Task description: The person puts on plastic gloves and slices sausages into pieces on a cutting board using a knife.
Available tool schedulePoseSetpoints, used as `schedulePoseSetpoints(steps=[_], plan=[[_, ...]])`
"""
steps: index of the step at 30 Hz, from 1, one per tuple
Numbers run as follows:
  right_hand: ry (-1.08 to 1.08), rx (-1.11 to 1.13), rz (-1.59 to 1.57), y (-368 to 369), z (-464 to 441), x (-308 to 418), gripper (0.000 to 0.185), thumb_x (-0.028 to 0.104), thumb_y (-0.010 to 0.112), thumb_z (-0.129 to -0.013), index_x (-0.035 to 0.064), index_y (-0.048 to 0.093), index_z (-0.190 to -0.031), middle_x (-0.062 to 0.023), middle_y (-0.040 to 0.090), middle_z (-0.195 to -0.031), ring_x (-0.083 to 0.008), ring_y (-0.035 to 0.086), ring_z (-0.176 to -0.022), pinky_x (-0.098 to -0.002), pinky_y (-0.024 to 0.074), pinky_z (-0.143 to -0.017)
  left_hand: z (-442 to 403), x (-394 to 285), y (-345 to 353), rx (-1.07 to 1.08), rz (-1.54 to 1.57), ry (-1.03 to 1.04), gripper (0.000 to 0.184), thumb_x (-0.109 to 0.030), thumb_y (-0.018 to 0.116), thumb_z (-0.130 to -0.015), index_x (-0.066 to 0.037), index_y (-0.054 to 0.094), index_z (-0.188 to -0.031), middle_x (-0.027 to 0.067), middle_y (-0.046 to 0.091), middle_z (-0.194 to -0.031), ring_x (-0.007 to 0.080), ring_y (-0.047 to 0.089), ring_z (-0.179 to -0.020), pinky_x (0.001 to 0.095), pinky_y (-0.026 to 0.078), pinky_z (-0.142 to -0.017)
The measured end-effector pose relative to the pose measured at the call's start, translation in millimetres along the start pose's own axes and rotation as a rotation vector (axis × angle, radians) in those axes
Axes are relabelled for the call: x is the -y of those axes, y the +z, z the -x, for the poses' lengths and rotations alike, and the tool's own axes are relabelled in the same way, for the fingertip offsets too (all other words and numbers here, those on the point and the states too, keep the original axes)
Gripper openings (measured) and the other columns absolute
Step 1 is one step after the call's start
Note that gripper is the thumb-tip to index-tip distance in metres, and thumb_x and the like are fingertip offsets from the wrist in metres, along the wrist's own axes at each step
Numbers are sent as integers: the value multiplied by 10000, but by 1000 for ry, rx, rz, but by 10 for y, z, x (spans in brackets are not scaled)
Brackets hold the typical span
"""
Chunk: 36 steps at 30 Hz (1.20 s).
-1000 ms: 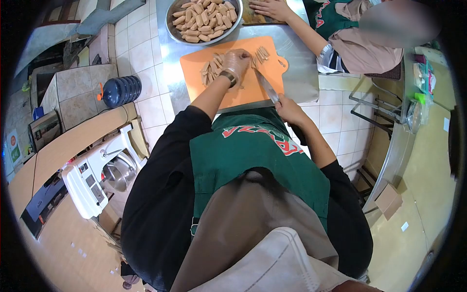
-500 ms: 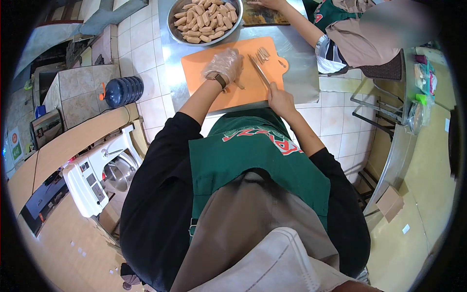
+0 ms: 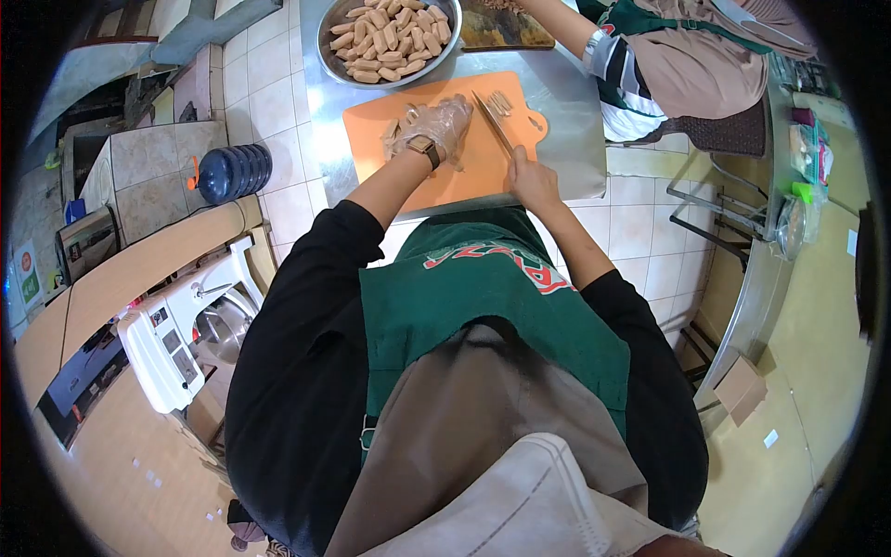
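Note:
My left hand [image 3: 438, 125], in a clear plastic glove and wearing a wristwatch, rests low on the orange cutting board [image 3: 501, 181]. Its fingers look curled together, and what lies under them is hidden. Pale brown sausage pieces [image 3: 391, 133] show at the left side of this glove. My right hand [image 3: 534, 181] is bare and closed round the handle of a knife [image 3: 493, 123], whose blade points away from me over the board. To the right of the blade lies a small group of cut sausage strips [image 3: 499, 103].
A metal bowl [image 3: 324, 48] heaped with sausages stands at the back left of the steel table [image 3: 580, 148]. Beyond the board is a dark wooden board [image 3: 506, 30], where a co-worker's arm [image 3: 561, 23] reaches in. A blue water jug [image 3: 237, 174] lies on the floor at left.
The sausage pieces left of my gloved hand have come into view. My left hand has shifted slightly; the knife stays in my right hand. The co-worker's arm and body have moved.

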State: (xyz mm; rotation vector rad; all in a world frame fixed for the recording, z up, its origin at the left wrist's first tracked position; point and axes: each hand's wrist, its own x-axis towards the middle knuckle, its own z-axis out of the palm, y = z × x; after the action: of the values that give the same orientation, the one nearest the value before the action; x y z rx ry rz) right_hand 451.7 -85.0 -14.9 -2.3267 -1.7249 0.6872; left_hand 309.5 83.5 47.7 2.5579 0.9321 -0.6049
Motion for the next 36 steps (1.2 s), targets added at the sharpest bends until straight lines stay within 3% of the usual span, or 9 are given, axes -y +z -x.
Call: schedulePoseSetpoints(steps=[3,10,16,18,22,27,31,33,36], plan=[[8,7,4,-2,-34,17,175,211,440,-906,41,413,-940,-222,605,-608,-411,618,-581,-530,475,-540,-11,-78,16,-138,131,-92,280,-173,448,-917,-110,482,-1188,129,543,-1191,328,576,-1088,607,408,-873],[45,26,-16,29,-22,45,172,202,431,-903,37,424,-952,-252,610,-630,-420,627,-596,-543,486,-565,-189,-79,141,-267,210,-125,261,-127,429,-905,-105,548,-1136,153,544,-1163,321,551,-1120,514,449,-887],[70,26,-39,35,0,51,189,212,427,-909,37,423,-981,-258,608,-635,-427,623,-603,-555,482,-586,-230,-51,392,-310,148,-143,333,-73,484,-845,-95,561,-1169,170,543,-1140,329,560,-1080,467,460,-889],[57,13,-59,35,6,62,188,211,429,-909,37,425,-980,-255,607,-629,-424,622,-595,-549,483,-574,-286,-124,452,-456,450,-277,410,-116,573,-791,-79,565,-1199,188,550,-1097,334,569,-1042,437,470,-863],[34,-16,-56,48,-5,57,184,206,436,-905,37,427,-978,-244,602,-612,-413,619,-577,-534,485,-546,-438,-237,579,-494,657,-343,409,-92,599,-782,-24,572,-1184,202,524,-1147,315,545,-1075,373,468,-912],[34,12,-33,12,-3,69,180,195,434,-903,29,423,-972,-236,605,-608,-409,622,-576,-527,487,-540,-378,-200,692,-561,829,-366,350,-127,734,-691,8,651,-1003,180,586,-1021,294,597,-934,363,485,-824],[35,5,-33,37,1,146,174,184,427,-900,17,419,-947,-234,605,-599,-406,626,-569,-517,489,-520,-447,-156,824,-625,875,-306,274,-122,758,-665,2,669,-893,143,631,-838,267,630,-811,347,497,-739],[36,12,-23,62,11,178,171,179,429,-896,15,419,-940,-233,606,-596,-404,627,-563,-513,490,-513,-494,-192,845,-501,1122,-433,202,-108,752,-669,-12,670,-826,121,643,-715,249,640,-704,334,506,-670],[26,10,-6,92,19,207,164,170,438,-887,13,417,-932,-230,607,-591,-396,629,-553,-505,492,-501,-497,-192,854,-574,1076,-439,166,-106,738,-678,-18,673,-803,125,656,-701,237,644,-647,325,512,-635]])
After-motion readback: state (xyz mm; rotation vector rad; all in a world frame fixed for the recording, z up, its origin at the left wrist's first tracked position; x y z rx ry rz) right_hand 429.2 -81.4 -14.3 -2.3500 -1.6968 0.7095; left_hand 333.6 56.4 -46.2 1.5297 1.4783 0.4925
